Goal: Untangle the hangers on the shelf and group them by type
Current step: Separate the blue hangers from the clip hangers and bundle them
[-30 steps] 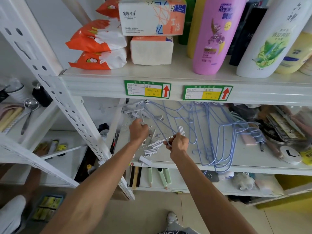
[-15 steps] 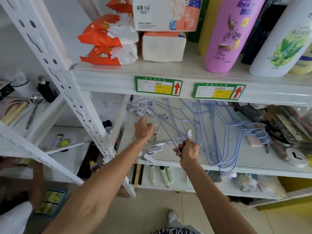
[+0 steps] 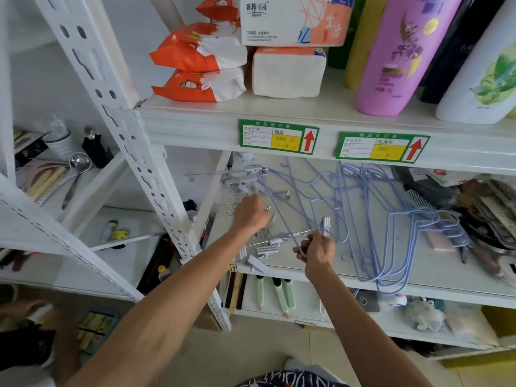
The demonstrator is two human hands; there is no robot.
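Right grip [image 3: 317, 251] is pinching a blue hanger [image 3: 282, 214], left grip [image 3: 251, 216] clutching clip hangers [image 3: 245, 180]; I'm risking dragging snagged ones off the shelf's [image 3: 307, 275] front edge.

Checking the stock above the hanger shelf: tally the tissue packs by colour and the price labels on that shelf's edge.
orange tissue packs: 3
white tissue packs: 2
green price labels: 2
Total: 7

A white slotted metal upright [image 3: 131, 152] slants through the scene. Right of it run white metal shelf boards [image 3: 195, 129]. Left of it stands a plain white wall [image 3: 42, 88], and below it lies a beige tiled floor [image 3: 251, 353]. The light is soft and even.
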